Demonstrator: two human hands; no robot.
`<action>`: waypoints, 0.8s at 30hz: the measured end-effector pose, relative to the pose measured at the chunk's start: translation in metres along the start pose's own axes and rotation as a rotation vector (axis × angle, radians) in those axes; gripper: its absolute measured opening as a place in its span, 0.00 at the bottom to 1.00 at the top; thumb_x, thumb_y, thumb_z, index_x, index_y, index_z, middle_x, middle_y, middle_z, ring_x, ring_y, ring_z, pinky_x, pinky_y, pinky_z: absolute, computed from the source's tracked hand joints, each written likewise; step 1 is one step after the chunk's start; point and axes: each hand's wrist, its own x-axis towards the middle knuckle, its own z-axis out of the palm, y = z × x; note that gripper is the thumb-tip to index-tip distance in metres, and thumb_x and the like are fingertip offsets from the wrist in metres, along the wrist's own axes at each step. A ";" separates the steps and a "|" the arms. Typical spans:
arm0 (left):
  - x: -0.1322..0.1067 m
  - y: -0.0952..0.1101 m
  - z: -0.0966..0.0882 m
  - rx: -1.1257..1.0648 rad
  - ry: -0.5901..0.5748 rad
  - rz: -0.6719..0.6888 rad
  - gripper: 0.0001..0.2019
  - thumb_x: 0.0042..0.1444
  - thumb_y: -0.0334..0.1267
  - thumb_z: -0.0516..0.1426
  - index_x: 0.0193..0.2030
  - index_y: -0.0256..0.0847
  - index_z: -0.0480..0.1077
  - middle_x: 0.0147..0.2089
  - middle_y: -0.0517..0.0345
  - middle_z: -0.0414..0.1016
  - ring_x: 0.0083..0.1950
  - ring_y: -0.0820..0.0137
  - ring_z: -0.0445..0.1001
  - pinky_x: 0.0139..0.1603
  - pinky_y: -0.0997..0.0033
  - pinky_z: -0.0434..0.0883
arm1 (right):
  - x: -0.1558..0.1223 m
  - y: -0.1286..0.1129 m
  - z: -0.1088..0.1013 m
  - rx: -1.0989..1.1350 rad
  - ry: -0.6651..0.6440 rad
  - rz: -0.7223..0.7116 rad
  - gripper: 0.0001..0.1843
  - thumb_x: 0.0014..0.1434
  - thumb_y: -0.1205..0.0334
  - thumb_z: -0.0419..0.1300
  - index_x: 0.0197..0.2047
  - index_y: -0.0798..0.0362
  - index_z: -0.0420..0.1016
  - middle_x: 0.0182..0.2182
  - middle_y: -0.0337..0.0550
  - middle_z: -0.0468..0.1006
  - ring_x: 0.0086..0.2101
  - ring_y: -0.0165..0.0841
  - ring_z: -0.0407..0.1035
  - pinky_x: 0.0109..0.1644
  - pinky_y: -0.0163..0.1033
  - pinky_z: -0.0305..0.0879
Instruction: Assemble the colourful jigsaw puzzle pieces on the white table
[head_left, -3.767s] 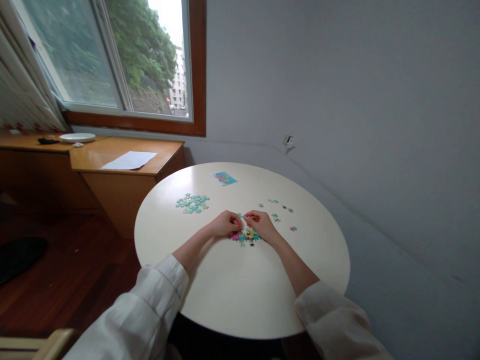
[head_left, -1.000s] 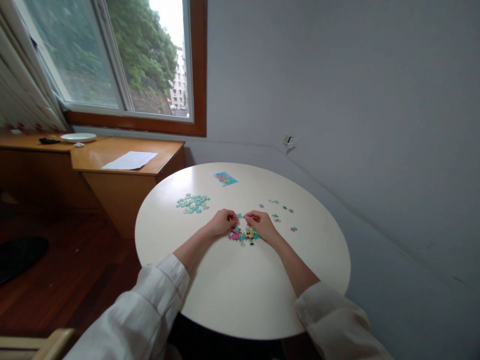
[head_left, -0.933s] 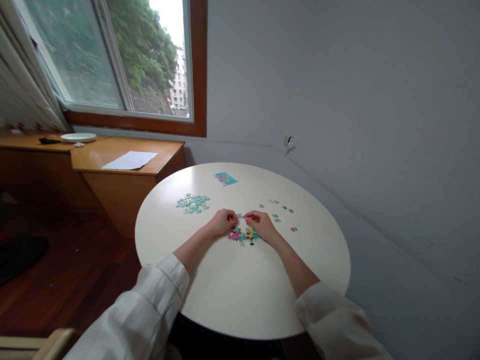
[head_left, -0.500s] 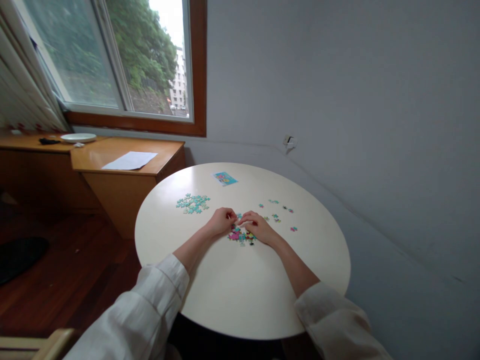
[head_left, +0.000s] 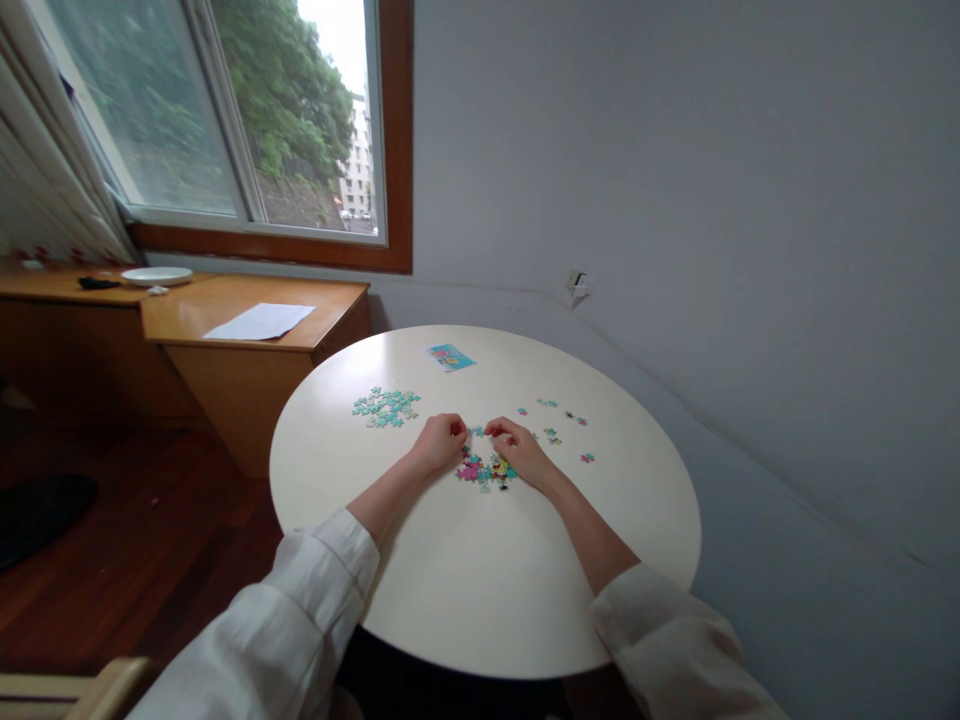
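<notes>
On the round white table a partly joined jigsaw puzzle [head_left: 471, 468] in pink, yellow and teal lies below my fingertips. My left hand [head_left: 444, 440] is at its upper left, fingers curled and pinched together; whatever is between them is hidden. On the other side, my right hand [head_left: 519, 450] hovers over the puzzle's right edge, index finger and thumb apart. Between the two hands lie small teal puzzle pieces [head_left: 478, 432]. My right palm covers part of the puzzle's right side.
A heap of teal puzzle pieces [head_left: 386, 407] lies to the left. Several loose pieces [head_left: 553, 437] are scattered to the right. A small picture card [head_left: 451, 357] rests at the back of the white table [head_left: 480, 580]. Beyond stands a wooden desk [head_left: 341, 305] with a paper sheet [head_left: 260, 321].
My right hand has drawn slightly right, away from my left, and its finger and thumb have parted. More of the puzzle and the teal pieces between the hands now shows.
</notes>
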 end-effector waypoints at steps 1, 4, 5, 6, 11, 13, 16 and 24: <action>0.000 0.000 0.000 0.007 -0.001 -0.003 0.07 0.46 0.29 0.52 0.26 0.35 0.72 0.22 0.60 0.70 0.25 0.75 0.64 0.29 0.75 0.61 | 0.000 -0.001 0.000 -0.012 -0.029 -0.010 0.14 0.46 0.72 0.50 0.31 0.52 0.76 0.35 0.40 0.71 0.37 0.31 0.64 0.38 0.36 0.61; -0.001 0.001 0.000 0.025 -0.004 -0.018 0.07 0.46 0.28 0.52 0.26 0.35 0.72 0.22 0.60 0.70 0.25 0.75 0.64 0.29 0.76 0.60 | -0.002 -0.001 -0.001 -0.096 -0.141 -0.049 0.14 0.45 0.74 0.51 0.23 0.51 0.77 0.36 0.42 0.71 0.39 0.33 0.63 0.45 0.38 0.60; -0.001 0.001 0.000 0.027 -0.004 -0.022 0.07 0.46 0.29 0.52 0.26 0.35 0.72 0.22 0.60 0.70 0.25 0.75 0.64 0.29 0.76 0.60 | -0.002 0.000 -0.001 -0.116 -0.164 -0.053 0.15 0.44 0.75 0.51 0.23 0.51 0.77 0.36 0.42 0.71 0.40 0.33 0.63 0.46 0.39 0.59; -0.001 0.001 0.000 0.028 -0.005 -0.026 0.07 0.46 0.29 0.52 0.26 0.35 0.72 0.22 0.60 0.70 0.25 0.75 0.64 0.29 0.76 0.60 | -0.002 0.001 -0.001 -0.121 -0.174 -0.054 0.16 0.44 0.75 0.51 0.23 0.51 0.77 0.36 0.42 0.71 0.40 0.33 0.63 0.47 0.40 0.59; 0.000 0.002 0.000 0.032 -0.010 -0.041 0.08 0.47 0.29 0.52 0.28 0.35 0.73 0.22 0.60 0.70 0.25 0.75 0.65 0.28 0.76 0.59 | -0.001 0.005 0.001 0.005 -0.140 -0.059 0.15 0.43 0.75 0.50 0.26 0.52 0.76 0.35 0.42 0.71 0.38 0.32 0.66 0.45 0.39 0.62; 0.000 0.002 0.000 0.035 -0.009 -0.037 0.07 0.47 0.29 0.52 0.28 0.35 0.73 0.22 0.59 0.70 0.25 0.75 0.65 0.29 0.76 0.60 | 0.000 0.006 0.002 0.047 -0.111 -0.058 0.14 0.44 0.73 0.50 0.27 0.53 0.76 0.34 0.42 0.71 0.37 0.31 0.67 0.43 0.38 0.62; 0.000 0.002 0.000 0.023 -0.011 -0.029 0.07 0.48 0.30 0.53 0.28 0.35 0.73 0.23 0.59 0.71 0.25 0.75 0.65 0.29 0.76 0.60 | 0.000 0.006 0.002 0.041 -0.087 -0.055 0.12 0.44 0.72 0.51 0.26 0.53 0.75 0.32 0.41 0.71 0.36 0.31 0.67 0.42 0.37 0.62; 0.000 -0.001 0.002 -0.016 -0.031 -0.003 0.08 0.48 0.31 0.52 0.28 0.35 0.73 0.24 0.58 0.72 0.26 0.74 0.67 0.28 0.76 0.61 | 0.002 0.010 0.001 -0.040 0.034 -0.018 0.11 0.45 0.69 0.51 0.26 0.54 0.75 0.30 0.42 0.73 0.33 0.31 0.67 0.37 0.36 0.61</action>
